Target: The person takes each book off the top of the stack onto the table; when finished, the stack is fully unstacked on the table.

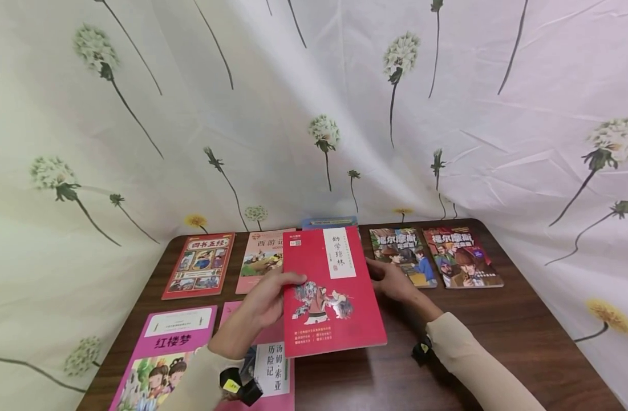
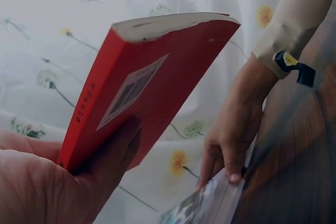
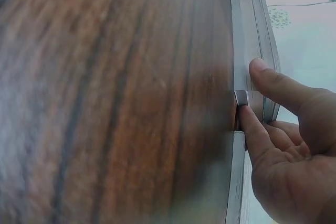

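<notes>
My left hand (image 1: pixel 272 294) holds a red book (image 1: pixel 321 325) up over the table, thumb on its front cover and fingers behind. In the left wrist view its back shows a barcode label (image 2: pixel 134 92). My right hand (image 1: pixel 396 281) is low behind the red book's right edge, partly hidden by it in the head view. In the right wrist view, its thumb and fingers look fairly straight and touch the corner of a flat-lying book stack (image 3: pixel 249 30). Behind the red book, a blue book (image 1: pixel 329 222) shows only its far edge.
Flat on the brown table (image 1: pixel 498 342) lie a red comic-style book (image 1: pixel 201 265), a pink book (image 1: pixel 257 265), a magenta book (image 1: pixel 165 348) and another pink book (image 1: pixel 272 374). Two detective books (image 1: pixel 403 257) lie at back right. A flowered cloth (image 1: pixel 272 131) hangs behind.
</notes>
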The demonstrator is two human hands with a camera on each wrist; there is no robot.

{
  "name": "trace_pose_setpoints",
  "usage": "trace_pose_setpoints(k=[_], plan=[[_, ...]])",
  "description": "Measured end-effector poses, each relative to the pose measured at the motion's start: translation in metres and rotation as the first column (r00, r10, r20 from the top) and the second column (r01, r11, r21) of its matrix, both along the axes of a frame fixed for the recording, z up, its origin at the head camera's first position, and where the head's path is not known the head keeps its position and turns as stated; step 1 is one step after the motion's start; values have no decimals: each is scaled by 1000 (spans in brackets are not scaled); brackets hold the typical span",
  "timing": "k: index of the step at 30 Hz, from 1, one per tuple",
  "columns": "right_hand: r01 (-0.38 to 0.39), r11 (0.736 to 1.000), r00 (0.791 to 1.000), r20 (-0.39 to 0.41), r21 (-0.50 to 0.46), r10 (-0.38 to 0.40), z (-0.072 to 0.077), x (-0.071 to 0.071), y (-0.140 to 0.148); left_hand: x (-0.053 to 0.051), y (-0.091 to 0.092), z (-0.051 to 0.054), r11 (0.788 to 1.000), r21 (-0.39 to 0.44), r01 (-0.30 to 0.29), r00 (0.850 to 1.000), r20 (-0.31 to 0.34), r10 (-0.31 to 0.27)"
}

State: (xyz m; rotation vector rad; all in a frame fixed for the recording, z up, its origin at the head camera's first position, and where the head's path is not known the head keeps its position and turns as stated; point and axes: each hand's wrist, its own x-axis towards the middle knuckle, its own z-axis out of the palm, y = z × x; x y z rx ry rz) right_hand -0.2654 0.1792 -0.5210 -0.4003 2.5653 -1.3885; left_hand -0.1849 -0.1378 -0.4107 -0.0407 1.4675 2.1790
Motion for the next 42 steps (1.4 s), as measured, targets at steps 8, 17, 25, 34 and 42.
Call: trace_pose_setpoints(k=[8,17,25,34,42], plan=[[-23,999,1000,8,-30,23,1,-3,1,14,5,-5,1000,13,17,1000,23,-18],[-25,998,1000,-1,-53,25,-1,-1,1,30,16,-23,999,-16,49,998,41,-49],[-11,1000,1000,-17,-16,11,-2,-1,1,44,22,-45,997,12,70,992,103,-71],[-36,999,999,-8,-41,35,-2,-3,2,53,25,-65,997,-20,69,983,173,-65],[-35,999,999,2,-41,35,0,-3,5,58,28,-78,994,-69,87,977,202,-72]])
